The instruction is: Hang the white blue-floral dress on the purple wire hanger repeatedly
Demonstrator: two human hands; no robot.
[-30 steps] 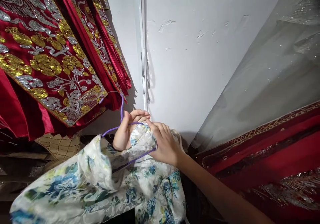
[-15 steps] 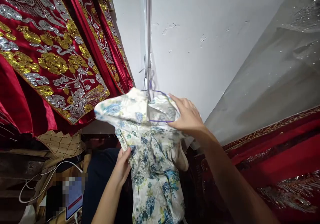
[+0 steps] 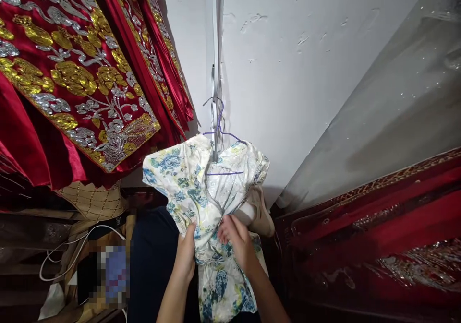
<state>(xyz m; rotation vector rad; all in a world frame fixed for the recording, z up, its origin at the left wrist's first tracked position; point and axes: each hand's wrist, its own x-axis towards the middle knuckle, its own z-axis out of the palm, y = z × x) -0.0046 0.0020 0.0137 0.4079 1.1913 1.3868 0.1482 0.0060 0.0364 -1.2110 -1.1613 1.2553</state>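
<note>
Head view: your left hand [image 3: 186, 253] is clamped on the side of the floral dress [image 3: 207, 236] near its waist, thumb in front. Your right hand [image 3: 240, 242] is blurred at the base of the V-neckline, fingers curled; whether it grips fabric, you can't tell. Best to pull lightly and evenly, smoothing the creased bodice outward so neither shoulder slips off the purple hanger [image 3: 225, 173]. Beyond, the hanger's hook overlaps the metal strip [image 3: 217, 35] by the white wall [image 3: 273, 107].
</note>
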